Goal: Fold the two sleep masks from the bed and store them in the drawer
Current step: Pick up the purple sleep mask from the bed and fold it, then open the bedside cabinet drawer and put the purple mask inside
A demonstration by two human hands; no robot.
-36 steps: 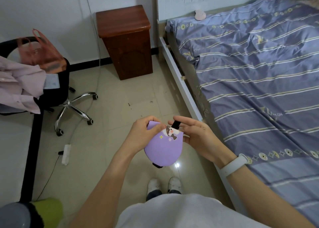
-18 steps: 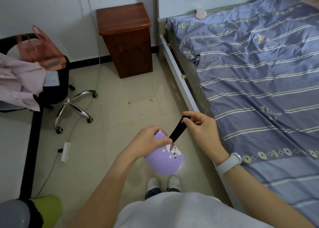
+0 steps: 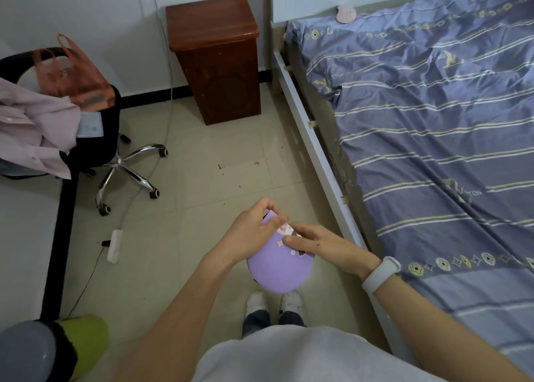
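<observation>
A purple sleep mask [image 3: 277, 269], folded in half, hangs in front of me above the floor. It has a small cartoon print near its top. My left hand [image 3: 254, 232] pinches its upper left edge. My right hand [image 3: 320, 244] lies across its upper right part, fingers pressed flat on it. The black strap is hidden under my fingers. A small pink thing [image 3: 346, 13] rests at the head of the bed [image 3: 433, 127]; whether it is the second mask I cannot tell. A brown wooden nightstand [image 3: 215, 55] stands against the wall left of the bed.
An office chair [image 3: 95, 138] piled with clothes and a red plastic bag [image 3: 72, 75] stands at left. A power strip [image 3: 115, 245] and its cable lie on the tiled floor. The white bed rail [image 3: 315, 156] runs close on my right. My shoes [image 3: 274, 300] are below the mask.
My right hand, which held the black strap pulled up and out, has come down onto the mask, and the strap is no longer visible.
</observation>
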